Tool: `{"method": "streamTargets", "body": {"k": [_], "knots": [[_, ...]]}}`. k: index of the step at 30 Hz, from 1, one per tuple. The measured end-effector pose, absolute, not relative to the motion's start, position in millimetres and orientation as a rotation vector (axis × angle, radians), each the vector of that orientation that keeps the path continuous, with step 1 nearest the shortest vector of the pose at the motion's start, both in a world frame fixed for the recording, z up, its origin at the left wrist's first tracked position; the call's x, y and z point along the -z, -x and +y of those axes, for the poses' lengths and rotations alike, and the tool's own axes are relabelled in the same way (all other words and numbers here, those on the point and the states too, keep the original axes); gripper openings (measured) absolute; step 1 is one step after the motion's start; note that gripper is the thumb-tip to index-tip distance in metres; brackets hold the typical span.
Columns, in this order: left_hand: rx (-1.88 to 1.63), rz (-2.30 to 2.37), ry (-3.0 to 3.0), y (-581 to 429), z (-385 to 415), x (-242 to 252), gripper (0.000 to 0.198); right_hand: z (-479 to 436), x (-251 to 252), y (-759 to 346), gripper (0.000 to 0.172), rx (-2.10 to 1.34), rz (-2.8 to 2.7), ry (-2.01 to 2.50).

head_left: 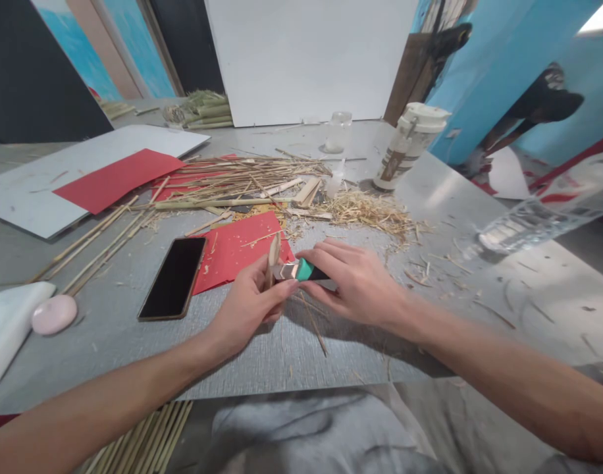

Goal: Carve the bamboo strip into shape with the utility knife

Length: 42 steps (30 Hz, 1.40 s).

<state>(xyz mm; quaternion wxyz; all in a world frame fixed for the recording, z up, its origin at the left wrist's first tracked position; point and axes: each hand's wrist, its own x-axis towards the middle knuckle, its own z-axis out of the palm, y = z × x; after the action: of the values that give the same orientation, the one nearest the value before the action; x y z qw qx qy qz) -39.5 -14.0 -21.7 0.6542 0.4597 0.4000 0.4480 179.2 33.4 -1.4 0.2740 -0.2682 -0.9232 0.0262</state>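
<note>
My left hand [249, 289] is closed on a small flat piece of pale wood or split stalk [274, 253] that stands up between thumb and fingers. In my right hand [348, 276] is a utility knife [306, 270] with a green and black handle. Its blade end points left and meets the pale piece; my left thumb lies along the blade's near side. Red paper [247, 243] with shavings on it lies just beyond my left hand. A phone [173, 276], screen dark, rests left of that paper.
Thin dry stalks [242, 174] and a heap of straw shavings [375, 214] spread behind my hands. A white tumbler [410, 145], a clear jar [338, 131] and a clear plastic bottle [543, 217] stand or lie right. A pink rounded case [54, 314] sits left.
</note>
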Motion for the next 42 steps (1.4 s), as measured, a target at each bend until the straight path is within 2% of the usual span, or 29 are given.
{"method": "streamTargets", "body": {"k": [18,42], "knots": [[-1.014,0.931,-1.086,39.7,-13.4,26.2,0.034,34.3,1.8,-177.6,0.043,0.129,-2.514,0.669],[-1.050,0.861,-0.986,35.7,-15.2,25.8,0.036,32.1,0.8,-175.1,0.047,0.150,-2.487,0.654]]}}
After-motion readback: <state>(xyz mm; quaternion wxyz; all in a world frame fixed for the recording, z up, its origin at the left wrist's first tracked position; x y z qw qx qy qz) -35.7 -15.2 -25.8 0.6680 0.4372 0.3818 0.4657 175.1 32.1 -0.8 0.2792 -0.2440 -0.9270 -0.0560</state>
